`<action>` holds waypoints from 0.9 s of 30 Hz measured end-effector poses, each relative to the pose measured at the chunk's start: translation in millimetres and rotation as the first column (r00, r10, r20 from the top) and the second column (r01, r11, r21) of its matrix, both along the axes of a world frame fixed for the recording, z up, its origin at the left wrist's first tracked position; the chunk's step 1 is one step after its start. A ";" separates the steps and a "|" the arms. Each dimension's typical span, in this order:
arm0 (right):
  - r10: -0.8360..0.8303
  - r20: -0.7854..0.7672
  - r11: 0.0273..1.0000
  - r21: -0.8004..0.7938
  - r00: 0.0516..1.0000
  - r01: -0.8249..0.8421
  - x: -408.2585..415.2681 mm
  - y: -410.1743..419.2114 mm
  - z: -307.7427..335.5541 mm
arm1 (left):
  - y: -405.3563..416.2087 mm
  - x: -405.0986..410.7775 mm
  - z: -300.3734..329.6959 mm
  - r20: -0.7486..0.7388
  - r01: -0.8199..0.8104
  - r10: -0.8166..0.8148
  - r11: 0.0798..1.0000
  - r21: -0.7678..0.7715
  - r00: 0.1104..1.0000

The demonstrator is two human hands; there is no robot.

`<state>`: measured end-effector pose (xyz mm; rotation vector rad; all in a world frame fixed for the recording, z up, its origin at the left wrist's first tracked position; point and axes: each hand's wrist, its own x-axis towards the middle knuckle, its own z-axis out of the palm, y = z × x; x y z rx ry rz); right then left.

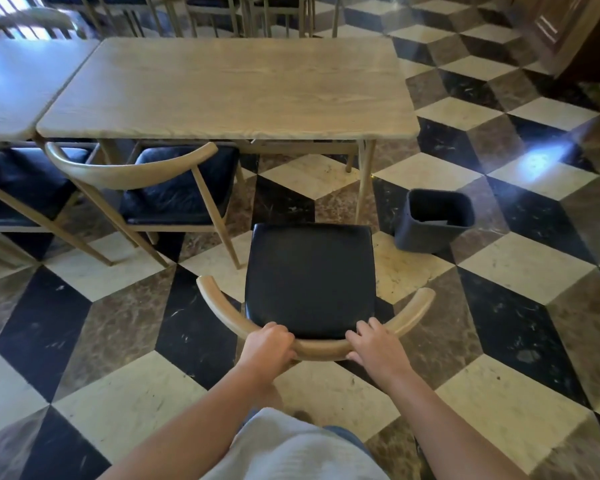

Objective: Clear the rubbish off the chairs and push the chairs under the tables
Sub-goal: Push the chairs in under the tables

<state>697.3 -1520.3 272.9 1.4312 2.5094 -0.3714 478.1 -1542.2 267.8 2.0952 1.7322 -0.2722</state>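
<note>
A wooden chair with a black seat (pixel 310 278) stands on the floor in front of me, facing the wooden table (pixel 229 88). Its seat is bare and sits just short of the table's near edge. My left hand (pixel 269 344) grips the curved backrest (pixel 321 349) left of its middle, fingers curled over the rail. My right hand (pixel 373 342) rests on the same rail to the right, fingers bent over its top. A second chair (pixel 174 188) at the left sits partly under the table.
A dark waste bin (pixel 433 220) stands on the floor right of the chair, near the table's right leg, with a pale scrap inside. Another table (pixel 18 84) adjoins on the left with a chair beneath it. More chairs line the far side. The floor is patterned tile.
</note>
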 end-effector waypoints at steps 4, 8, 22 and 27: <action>0.012 -0.008 1.000 0.012 1.000 -0.011 -15.1 26.0 1.6 | 28.2 -13.5 0.3 -0.048 0.033 -0.033 0.999 -0.006 0.998; 0.023 -0.021 0.999 0.032 1.000 -0.023 -27.5 61.4 1.6 | 66.6 -27.8 -4.1 -0.079 0.108 -0.109 0.994 -0.019 0.991; 0.030 -0.007 1.000 -0.006 1.000 -0.030 -62.1 211.6 2.4 | 207.3 -65.8 -2.4 0.037 -0.007 0.006 1.000 0.027 0.999; 0.000 0.002 1.000 -0.007 1.000 0.000 -77.5 261.5 1.1 | 260.9 -82.0 -1.7 0.051 0.001 -0.004 0.999 0.047 0.999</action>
